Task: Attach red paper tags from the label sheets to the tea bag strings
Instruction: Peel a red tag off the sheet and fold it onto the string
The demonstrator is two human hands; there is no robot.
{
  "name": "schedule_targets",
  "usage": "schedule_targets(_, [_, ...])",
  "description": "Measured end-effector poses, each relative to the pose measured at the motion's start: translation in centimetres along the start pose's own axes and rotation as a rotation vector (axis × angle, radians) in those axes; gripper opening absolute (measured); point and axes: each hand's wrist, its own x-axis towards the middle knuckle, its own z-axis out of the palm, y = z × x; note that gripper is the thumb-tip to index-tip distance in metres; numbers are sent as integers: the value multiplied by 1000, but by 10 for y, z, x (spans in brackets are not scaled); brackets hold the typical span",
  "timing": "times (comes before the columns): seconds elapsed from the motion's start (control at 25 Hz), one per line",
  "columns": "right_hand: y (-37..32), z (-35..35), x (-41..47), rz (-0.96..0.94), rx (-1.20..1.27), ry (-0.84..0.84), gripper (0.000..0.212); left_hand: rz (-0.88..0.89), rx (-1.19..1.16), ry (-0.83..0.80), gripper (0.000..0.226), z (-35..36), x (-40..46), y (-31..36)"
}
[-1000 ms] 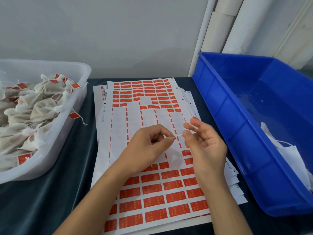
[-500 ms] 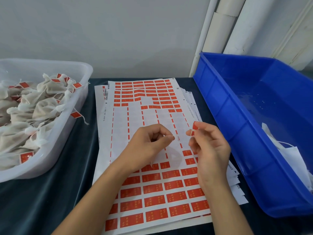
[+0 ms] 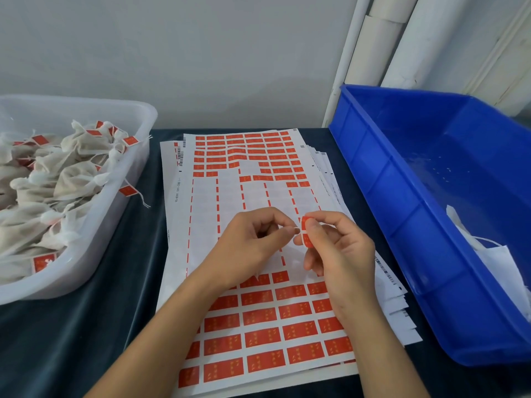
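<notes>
While your two forearms reach in from the near edge, your right hand (image 3: 339, 254) pinches a red tag (image 3: 307, 231) between thumb and fingertips, the tag folded and standing upright in that grip. Just left of it, your left hand (image 3: 253, 239) has its fingers curled with thumb and forefinger pressed together, their tips almost touching the tag; something thin seems to be held there, though I cannot tell whether it is a string. Both grips are narrow and sit close together above the label sheets (image 3: 258, 326).

Directly under the grip, the top sheet lies on the dark table (image 3: 71, 340) with its middle rows stripped bare, leaving only thin red strips between empty cells. Nearer to you than the grip, full rows of red labels remain; beyond the grip, more red labels fill the far end of the sheet. Further sheets fan out from beneath on the right.

Well left of the grip, a clear plastic tub (image 3: 126, 179) holds a heap of tea bags (image 3: 57, 179) already carrying red tags, one tag hanging over its rim. Right of the grip, a blue bin (image 3: 416, 225) stands beside the sheets, with white bags (image 3: 488, 254) showing in its near right corner. Behind everything, white pipes (image 3: 382, 47) run up the wall.
</notes>
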Motion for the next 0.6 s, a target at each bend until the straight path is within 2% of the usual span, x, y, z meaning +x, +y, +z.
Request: schedule_targets(0.6, [3,3,0,-42,-69,42,7,28,3,16,25,4,0,1])
